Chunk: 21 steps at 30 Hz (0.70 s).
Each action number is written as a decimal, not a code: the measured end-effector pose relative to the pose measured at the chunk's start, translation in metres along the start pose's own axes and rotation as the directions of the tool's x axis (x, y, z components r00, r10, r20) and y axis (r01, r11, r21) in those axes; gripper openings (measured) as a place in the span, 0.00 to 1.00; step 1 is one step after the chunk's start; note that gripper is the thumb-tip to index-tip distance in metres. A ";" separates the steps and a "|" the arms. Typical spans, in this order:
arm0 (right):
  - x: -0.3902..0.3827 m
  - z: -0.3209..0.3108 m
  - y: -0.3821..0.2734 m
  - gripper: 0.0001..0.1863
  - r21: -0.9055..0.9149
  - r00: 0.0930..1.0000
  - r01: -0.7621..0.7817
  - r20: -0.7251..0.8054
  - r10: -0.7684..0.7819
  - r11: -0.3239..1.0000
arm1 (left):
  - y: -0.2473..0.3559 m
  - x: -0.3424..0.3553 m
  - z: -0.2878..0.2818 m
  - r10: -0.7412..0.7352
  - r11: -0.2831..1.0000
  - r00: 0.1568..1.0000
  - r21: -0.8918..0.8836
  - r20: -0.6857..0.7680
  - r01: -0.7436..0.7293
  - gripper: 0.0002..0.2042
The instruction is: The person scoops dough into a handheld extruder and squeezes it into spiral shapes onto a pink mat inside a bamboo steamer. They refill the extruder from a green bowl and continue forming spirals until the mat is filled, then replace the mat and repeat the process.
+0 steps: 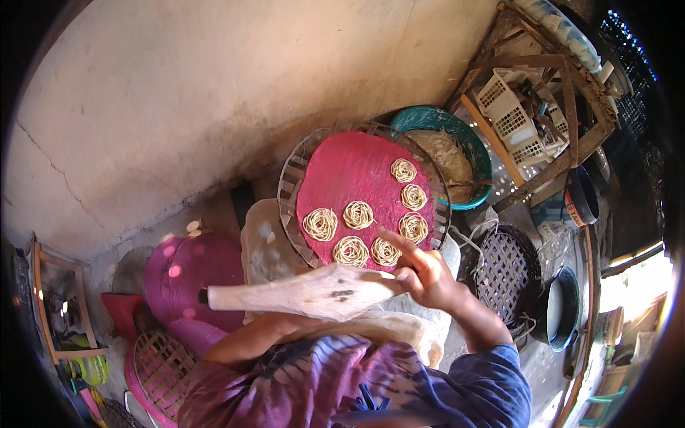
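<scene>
A pale wooden tool, broad in the middle with a long arm to the left and dark marks on top, lies level across my front. My right hand closes on its right end, the index finger stretched toward a coil of noodles. My left forearm passes beneath the tool, which hides that hand's fingers. Beyond it, a round pink-red sheet covers a woven basket. Several pale noodle nests rest along its near and right parts.
A green tub with pale contents stands behind the basket. To the right are a dark lattice basket, a dark basin and a wooden rack holding a white crate. A magenta plastic seat stands left, beside the wall.
</scene>
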State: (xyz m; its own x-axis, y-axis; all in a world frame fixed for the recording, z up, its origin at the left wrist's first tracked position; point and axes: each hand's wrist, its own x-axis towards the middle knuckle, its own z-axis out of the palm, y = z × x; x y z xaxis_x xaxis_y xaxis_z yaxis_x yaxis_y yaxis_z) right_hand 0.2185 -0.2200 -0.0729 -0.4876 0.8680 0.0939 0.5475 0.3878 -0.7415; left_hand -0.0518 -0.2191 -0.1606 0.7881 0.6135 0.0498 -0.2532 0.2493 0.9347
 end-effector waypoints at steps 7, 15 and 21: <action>0.030 -0.014 0.033 0.32 0.106 0.992 0.110 -0.067 -0.103 0.988 | 0.051 0.084 0.079 0.053 0.495 0.998 0.869 -0.019 -0.009 0.10; 0.045 -0.039 -0.077 0.41 -0.127 0.702 0.702 -0.041 -0.711 0.701 | 0.077 0.110 0.013 -0.331 0.706 0.889 0.708 0.315 0.012 0.12; 0.064 -0.080 -0.057 0.35 -0.033 0.823 0.283 -0.505 -0.260 0.959 | 0.110 0.122 0.025 -0.170 0.161 0.984 0.984 -0.049 0.077 0.13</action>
State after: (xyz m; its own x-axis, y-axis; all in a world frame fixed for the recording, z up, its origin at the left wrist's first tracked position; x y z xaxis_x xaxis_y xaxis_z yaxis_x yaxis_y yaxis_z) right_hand 0.2109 -0.1617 0.0287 -0.2000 0.7701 0.6058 0.4091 0.6275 -0.6625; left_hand 0.0302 -0.1354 -0.0428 0.7913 0.5982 -0.1267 0.5717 -0.6502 0.5004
